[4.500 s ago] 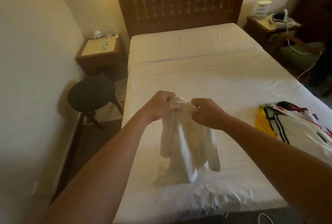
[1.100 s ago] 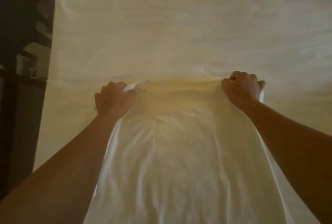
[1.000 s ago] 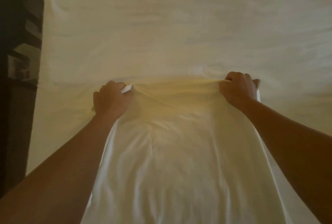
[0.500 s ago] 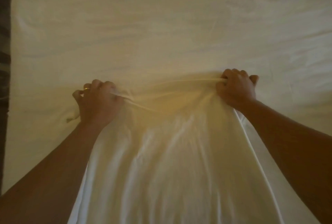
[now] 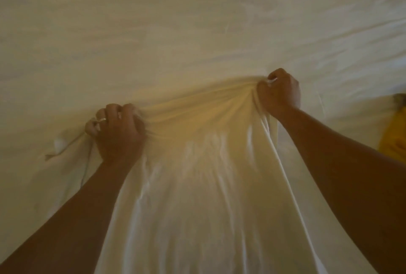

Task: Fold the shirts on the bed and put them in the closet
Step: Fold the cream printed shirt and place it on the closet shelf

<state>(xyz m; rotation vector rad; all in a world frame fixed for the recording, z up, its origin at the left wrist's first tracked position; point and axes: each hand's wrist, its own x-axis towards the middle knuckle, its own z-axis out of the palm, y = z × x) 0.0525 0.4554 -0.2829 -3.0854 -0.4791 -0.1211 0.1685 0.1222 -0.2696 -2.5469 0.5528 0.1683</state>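
Both hands grip the top edge of the white shirt [image 5: 197, 186], which is spread over the bed [image 5: 175, 21]. Left hand [image 5: 117, 129] fingers are curled tight round bunched cloth at the shirt's left corner; right hand [image 5: 279, 92] fist holds the right corner. Since a second ago the left hand has dropped lower and further left and the right has risen, so the top edge now slants and wrinkles. Likely still laying the shirt flat, no fold made yet. Frame blurry, so collar or hem can't tell. Yellow garment [image 5: 393, 144] lies right of the shirt, apart.
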